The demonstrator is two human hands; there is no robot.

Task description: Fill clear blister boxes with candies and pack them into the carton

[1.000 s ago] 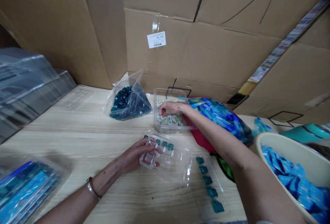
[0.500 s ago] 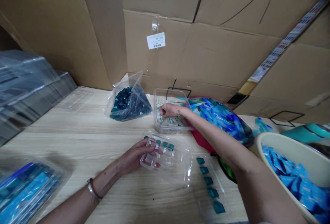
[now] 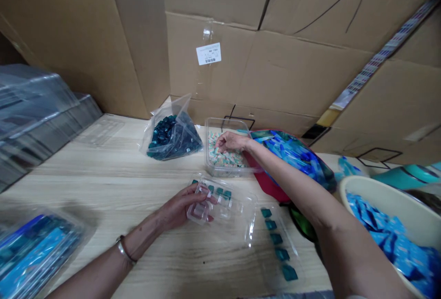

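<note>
Plastic tray (image 3: 237,214), teal pieces (image 3: 219,191): clamped in left hand (image 3: 179,207). Tub (image 3: 225,171), pale bits (image 3: 222,159): right hand (image 3: 231,142) inside, grip unclear.

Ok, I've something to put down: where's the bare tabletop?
Bare pale wooden tabletop lies between the clear bag of dark teal pieces and the left hand; another patch between left forearm and the clear tray of five teal pieces. Crowded right: red-edged bag of blue pieces, cream round tub.

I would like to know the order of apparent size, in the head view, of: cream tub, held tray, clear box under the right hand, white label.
1. Cream tub, partly outside the frame
2. Held tray and clear box: too alike to rank
3. White label
</note>
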